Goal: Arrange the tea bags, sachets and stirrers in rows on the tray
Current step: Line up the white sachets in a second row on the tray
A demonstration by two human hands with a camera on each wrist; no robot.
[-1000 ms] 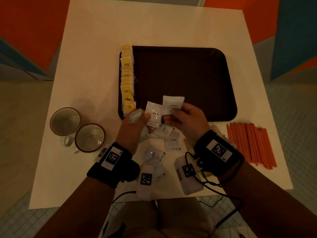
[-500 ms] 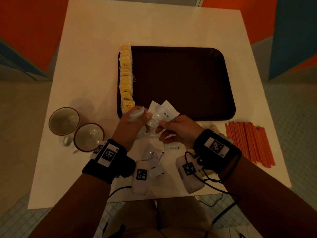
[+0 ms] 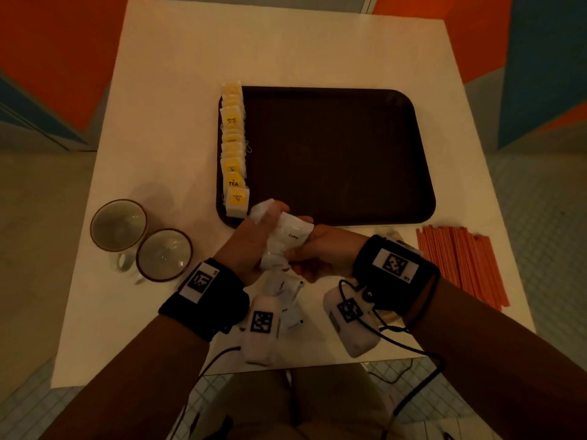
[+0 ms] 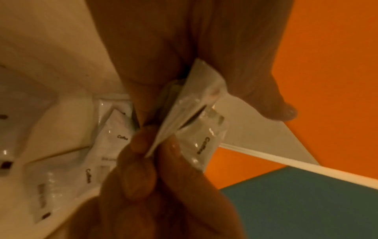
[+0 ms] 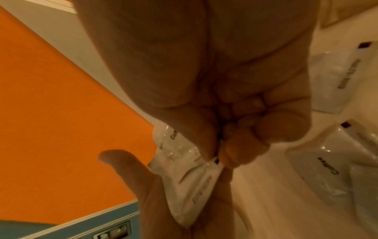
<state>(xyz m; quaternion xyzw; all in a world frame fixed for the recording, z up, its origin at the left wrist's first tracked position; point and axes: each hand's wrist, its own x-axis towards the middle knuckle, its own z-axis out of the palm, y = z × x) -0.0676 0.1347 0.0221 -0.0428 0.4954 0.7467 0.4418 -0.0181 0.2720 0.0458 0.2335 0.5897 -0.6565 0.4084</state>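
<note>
both hands meet just off the tray's (image 3: 333, 154) near edge, at about 6 o'clock from its centre. the left hand (image 3: 251, 239) has its grip closed on a bunch of white coffee sachets (image 3: 287, 239), which fan out between thumb and fingers; in the left wrist view the sachets (image 4: 196, 113) stand edge-on in that pinch. the right hand (image 3: 324, 252) has a narrow grip too, thumb and fingertips pinching the corner of 1 sachet of the same bunch (image 5: 196, 174), seen close in the right wrist view. how many sachets the bunch holds cannot be told.

more loose sachets (image 3: 286, 290) lie on the desk (image 3: 165, 106) under the wrists, at 6 o'clock from the hands. a row of yellow tea bags (image 3: 233, 147) runs along the tray's left rim, from 12 o'clock down to 6 o'clock, overlapping like tiles. the rest of the tray is bare brown.

a flat bundle of orange stirrers (image 3: 460, 262) lies on the desk at 3 o'clock from the hands, just off the tray's near right corner. 2 cups (image 3: 143, 242) stand touching each other at 9 o'clock from the hands.
</note>
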